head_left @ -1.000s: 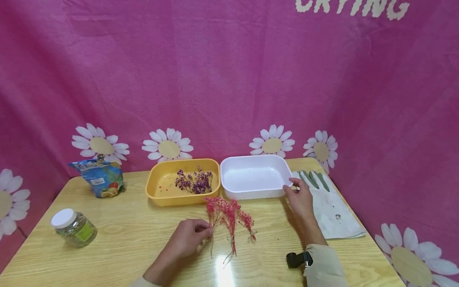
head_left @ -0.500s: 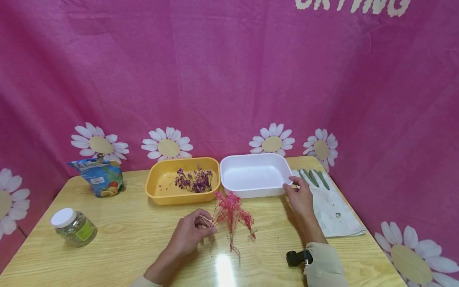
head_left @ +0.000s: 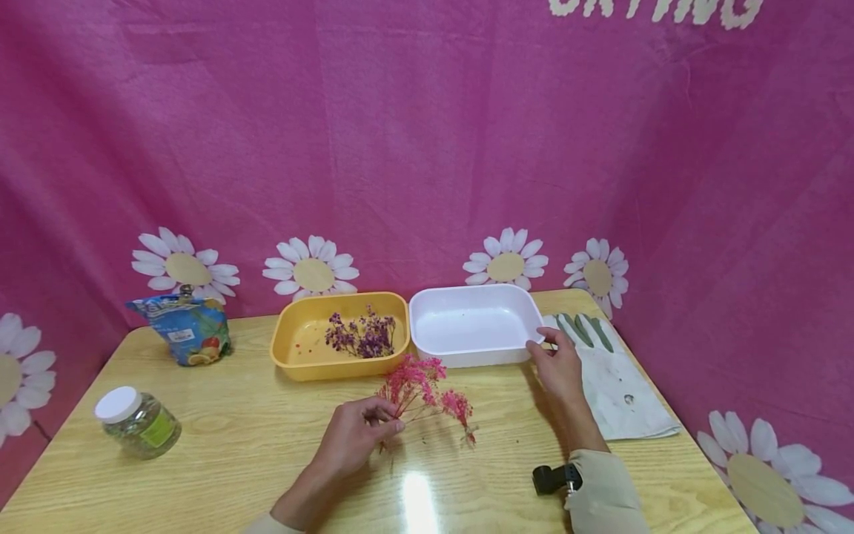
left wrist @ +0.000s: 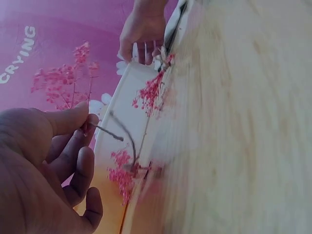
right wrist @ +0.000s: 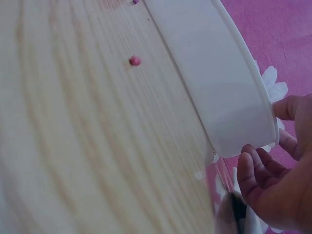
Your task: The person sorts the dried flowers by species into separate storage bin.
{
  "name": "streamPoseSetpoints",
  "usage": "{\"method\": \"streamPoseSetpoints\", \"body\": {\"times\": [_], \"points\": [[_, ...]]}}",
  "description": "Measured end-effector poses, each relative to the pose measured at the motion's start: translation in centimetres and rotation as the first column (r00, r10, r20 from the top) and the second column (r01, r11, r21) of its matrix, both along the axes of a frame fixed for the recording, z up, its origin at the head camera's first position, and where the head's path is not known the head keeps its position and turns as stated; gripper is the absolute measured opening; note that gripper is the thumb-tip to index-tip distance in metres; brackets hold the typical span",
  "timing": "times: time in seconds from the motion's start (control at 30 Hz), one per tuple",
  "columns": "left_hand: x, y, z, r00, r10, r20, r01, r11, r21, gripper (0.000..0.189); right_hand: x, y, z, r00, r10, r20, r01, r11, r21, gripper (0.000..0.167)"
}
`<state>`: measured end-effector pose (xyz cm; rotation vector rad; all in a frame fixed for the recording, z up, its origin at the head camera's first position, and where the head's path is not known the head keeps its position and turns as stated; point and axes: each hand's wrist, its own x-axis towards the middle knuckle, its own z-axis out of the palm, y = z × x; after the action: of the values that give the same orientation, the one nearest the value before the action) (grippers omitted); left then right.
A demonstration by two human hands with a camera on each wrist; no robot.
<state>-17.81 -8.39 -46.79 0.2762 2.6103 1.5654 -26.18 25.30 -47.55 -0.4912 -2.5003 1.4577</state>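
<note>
My left hand [head_left: 356,437] pinches the thin stems of a pink dried flower bunch [head_left: 415,382] between thumb and forefinger, just above the table. The left wrist view shows these pink blossoms [left wrist: 68,78] rising beyond the left hand [left wrist: 53,161], a short end of twine hanging from the pinch. Another small pink bunch [head_left: 457,406], tied with twine, lies to the right. My right hand [head_left: 559,371] holds the near right corner of a white plastic tray [head_left: 480,358]. In the right wrist view the right hand [right wrist: 282,170] has its fingers about the tray's rim [right wrist: 263,92].
A yellow tray [head_left: 340,368] holding purple dried flowers [head_left: 363,337] adjoins the white one. At the right, a cloth with green leaf shapes [head_left: 620,393] lies flat. A lidded jar [head_left: 140,423] and a blue pouch [head_left: 187,330] stand left. A pink crumb [right wrist: 135,60] lies on the table.
My left hand has lifted pink flowers, and the blossoms now lean together above it; the middle bunch no longer lies separately on the table. The right hand has stayed at the tray corner.
</note>
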Motion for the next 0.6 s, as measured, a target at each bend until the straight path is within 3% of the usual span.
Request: {"method": "streamPoseSetpoints", "body": {"times": [0.33,0.6], "points": [[0.0,0.7,0.4,0.995,0.087,0.038,-0.089,0.995,0.048,0.010,-0.1,0.0,-0.2,1.000,-0.002,-0.017,0.002,1.000,-0.020,0.042],[-0.1,1.1,0.4,0.992,0.090,0.089,-0.102,0.985,0.136,0.023,-0.2,0.0,-0.1,1.000,-0.010,-0.009,0.010,0.999,-0.031,0.042]]}}
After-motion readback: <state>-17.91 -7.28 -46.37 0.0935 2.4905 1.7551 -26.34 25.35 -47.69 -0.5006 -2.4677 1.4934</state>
